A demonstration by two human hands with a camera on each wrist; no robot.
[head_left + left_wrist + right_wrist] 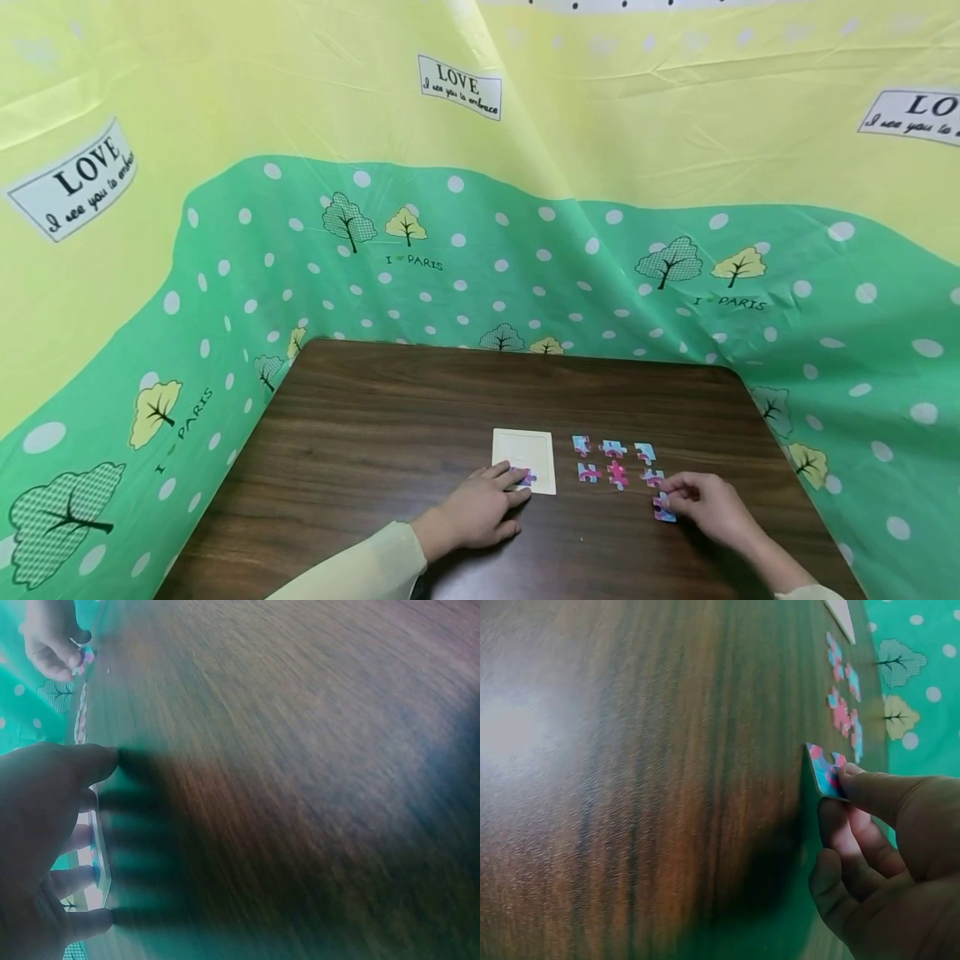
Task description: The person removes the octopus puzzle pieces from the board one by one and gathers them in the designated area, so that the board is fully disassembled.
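Note:
My right hand (708, 504) pinches a blue and pink jigsaw piece (823, 771) between thumb and fingers. In the right wrist view the piece is tilted, with a straight edge toward the table. My left hand (482, 507) lies with spread fingers over the near left part of a cream puzzle tray (550, 462). Its fingertips touch the tray, and a purple and pink jigsaw piece (531, 477) lies inside, partly hidden by them. Between tray and right hand, several loose jigsaw pieces (617, 475) lie in two rows, apart from one another.
The dark wooden table (375, 433) has rounded far corners. A green and yellow printed curtain (465, 275) hangs behind it and along both sides. The loose pieces stand right of the tray, near the table's right part.

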